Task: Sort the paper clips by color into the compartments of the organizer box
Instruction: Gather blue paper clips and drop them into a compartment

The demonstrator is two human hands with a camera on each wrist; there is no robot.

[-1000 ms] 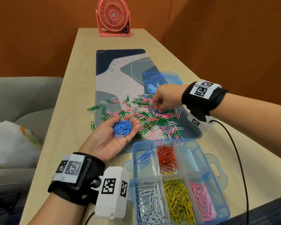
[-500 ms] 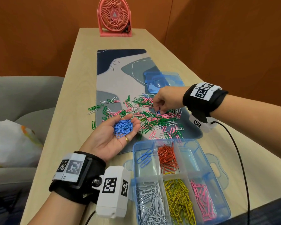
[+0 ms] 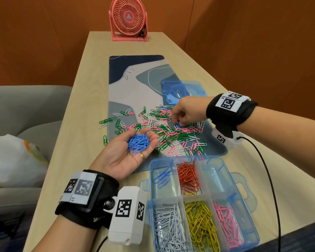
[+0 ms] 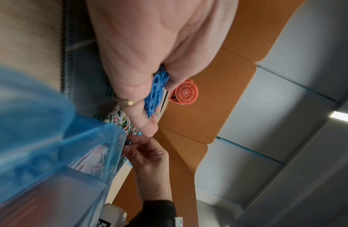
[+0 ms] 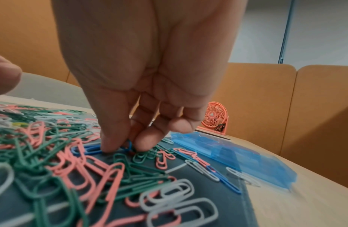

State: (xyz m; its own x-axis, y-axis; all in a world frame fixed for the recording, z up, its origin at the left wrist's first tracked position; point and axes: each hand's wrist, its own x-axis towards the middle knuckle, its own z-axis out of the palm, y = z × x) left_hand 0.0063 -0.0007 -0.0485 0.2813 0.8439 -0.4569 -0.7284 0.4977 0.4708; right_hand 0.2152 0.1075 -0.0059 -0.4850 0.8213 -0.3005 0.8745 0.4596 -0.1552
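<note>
Loose paper clips (image 3: 164, 128) in green, pink, white and a few blue are lying scattered over the desk mat (image 3: 135, 84), just beyond the organizer box (image 3: 244, 180). The right hand (image 3: 187, 110) is reaching down into that pile, its thumb and fingertips (image 5: 111, 144) pinching a blue clip (image 5: 128, 145) against the mat. The left hand (image 3: 127, 151) is sitting palm up beside the pile, on the box's far left side, fingers gently cupped and cradling a heap of blue clips (image 3: 139, 142); a gold ring (image 3: 143, 156) is showing on one finger.

In the box, a few blue clips (image 3: 162, 177) are lying in the far-left compartment and red ones (image 3: 188, 176) in the next; the near row is holding white (image 3: 168, 226), yellow (image 3: 201, 222) and pink (image 3: 227, 226). Beyond the pile, farther from the box, its clear blue lid (image 3: 189, 88) is lying partly on the mat. A pink fan (image 3: 128, 19) is standing at the table's (image 3: 76, 142) far end.
</note>
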